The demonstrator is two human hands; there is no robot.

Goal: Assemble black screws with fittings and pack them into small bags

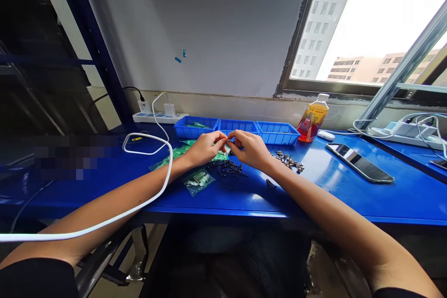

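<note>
My left hand (206, 146) and my right hand (248, 147) meet fingertip to fingertip above the blue table (335, 191), both pinched on a tiny part I cannot make out. Just below them lies a heap of black screws (228, 168). Small green bags (198, 180) with parts lie under and left of my left hand. A cluster of small metal pieces (289, 160) sits right of my right hand.
Three blue bins (275, 132) line the back edge. An orange drink bottle (313, 123), a phone (359, 162) and a power strip (159, 117) also rest on the table. A white cable (153, 193) crosses my left forearm. Another power strip with cables (407, 130) lies far right.
</note>
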